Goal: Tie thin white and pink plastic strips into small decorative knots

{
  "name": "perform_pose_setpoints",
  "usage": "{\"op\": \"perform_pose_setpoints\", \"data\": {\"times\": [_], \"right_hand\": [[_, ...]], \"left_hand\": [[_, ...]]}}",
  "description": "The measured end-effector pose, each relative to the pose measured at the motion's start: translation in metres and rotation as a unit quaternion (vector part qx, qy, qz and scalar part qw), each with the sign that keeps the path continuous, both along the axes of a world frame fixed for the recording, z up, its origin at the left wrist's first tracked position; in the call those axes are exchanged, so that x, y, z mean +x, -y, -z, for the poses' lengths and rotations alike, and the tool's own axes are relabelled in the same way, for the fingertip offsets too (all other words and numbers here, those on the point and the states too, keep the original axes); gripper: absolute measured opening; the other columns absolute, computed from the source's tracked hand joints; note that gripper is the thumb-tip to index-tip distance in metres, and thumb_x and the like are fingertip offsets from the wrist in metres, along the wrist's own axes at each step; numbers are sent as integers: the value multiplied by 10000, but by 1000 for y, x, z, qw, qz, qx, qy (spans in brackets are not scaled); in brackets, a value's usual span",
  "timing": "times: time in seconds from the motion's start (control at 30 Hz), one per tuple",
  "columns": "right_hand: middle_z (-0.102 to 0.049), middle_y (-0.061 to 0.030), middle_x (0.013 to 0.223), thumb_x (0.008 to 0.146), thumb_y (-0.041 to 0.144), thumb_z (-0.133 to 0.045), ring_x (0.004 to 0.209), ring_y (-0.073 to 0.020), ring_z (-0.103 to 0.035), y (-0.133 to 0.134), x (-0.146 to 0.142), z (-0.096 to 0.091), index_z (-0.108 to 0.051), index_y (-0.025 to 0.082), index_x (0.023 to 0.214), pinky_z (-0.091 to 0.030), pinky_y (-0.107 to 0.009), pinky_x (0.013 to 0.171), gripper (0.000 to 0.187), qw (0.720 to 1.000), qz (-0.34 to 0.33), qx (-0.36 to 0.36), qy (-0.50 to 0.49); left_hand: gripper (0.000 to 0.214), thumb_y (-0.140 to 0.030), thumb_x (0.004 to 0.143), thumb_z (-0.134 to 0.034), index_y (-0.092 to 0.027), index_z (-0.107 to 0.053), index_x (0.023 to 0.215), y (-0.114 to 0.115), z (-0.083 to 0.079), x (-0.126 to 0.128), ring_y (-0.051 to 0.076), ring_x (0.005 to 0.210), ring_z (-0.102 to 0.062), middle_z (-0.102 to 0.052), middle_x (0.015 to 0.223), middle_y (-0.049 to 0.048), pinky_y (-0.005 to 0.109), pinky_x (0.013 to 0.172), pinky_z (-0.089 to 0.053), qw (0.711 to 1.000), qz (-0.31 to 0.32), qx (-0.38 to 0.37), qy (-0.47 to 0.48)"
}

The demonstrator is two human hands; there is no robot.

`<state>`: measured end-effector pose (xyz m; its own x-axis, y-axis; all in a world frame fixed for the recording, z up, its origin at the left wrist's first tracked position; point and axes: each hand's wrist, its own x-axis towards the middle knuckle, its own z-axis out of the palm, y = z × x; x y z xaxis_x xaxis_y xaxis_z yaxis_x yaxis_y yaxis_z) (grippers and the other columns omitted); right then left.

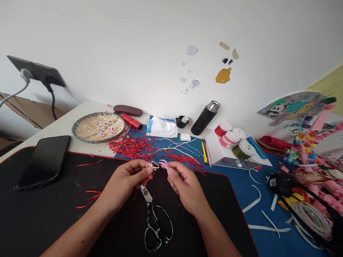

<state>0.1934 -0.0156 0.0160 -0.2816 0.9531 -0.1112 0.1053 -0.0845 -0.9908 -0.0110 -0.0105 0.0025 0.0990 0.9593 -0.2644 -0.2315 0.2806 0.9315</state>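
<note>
- Your left hand (124, 182) was curled into a tight pinch, thumb against fingertips, and had hold of a small white loop (153, 165).
- Your right hand (184, 187) was closed the same way on a pink curved strip (165, 164), which sat just beside the loop; you could not tell whether the two touched.
- Both pieces were held up above the far edge of the black desk mat (32, 221).
- The step in hand looked like close work on these small cut pieces. With both hands taken up, any cut would call for one hand to be freed first.
- The scissors (154, 221), with mottled black-and-white handles, lay on the mat below your hands, blades toward them.
- Tangled red cord strands (132, 148) covered the far edge of the blue mat (235, 182), beside a woven bamboo tray (98, 127) and a red cord spool (131, 121).
</note>
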Motion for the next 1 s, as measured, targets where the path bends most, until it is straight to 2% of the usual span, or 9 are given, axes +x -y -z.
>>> {"op": "perform_pose_setpoints", "data": {"times": [0.23, 1.0], "right_hand": [[-457, 54, 607, 1053, 559, -543, 520, -112, -353, -1, 0, -3, -758, 144, 1130, -268, -260, 511, 474, 999, 12, 13, 28], [-460, 46, 615, 1066, 522, -537, 555, -124, -395, 1, -2, -3, -778, 139, 1137, -296, -260, 541, 458, 998, 10, 33, 59]], "left_hand": [[393, -522, 659, -963, -191, -774, 755, 1, -1, 1, 100, 536, -507, -680, 660, -14, 214, 499, -372, 1000, 0, -3, -5], [406, -524, 660, -958, -189, -755, 769, 1, -5, 2, 109, 529, -502, -677, 657, -11, 226, 492, -376, 1000, 7, -9, -4]]}}
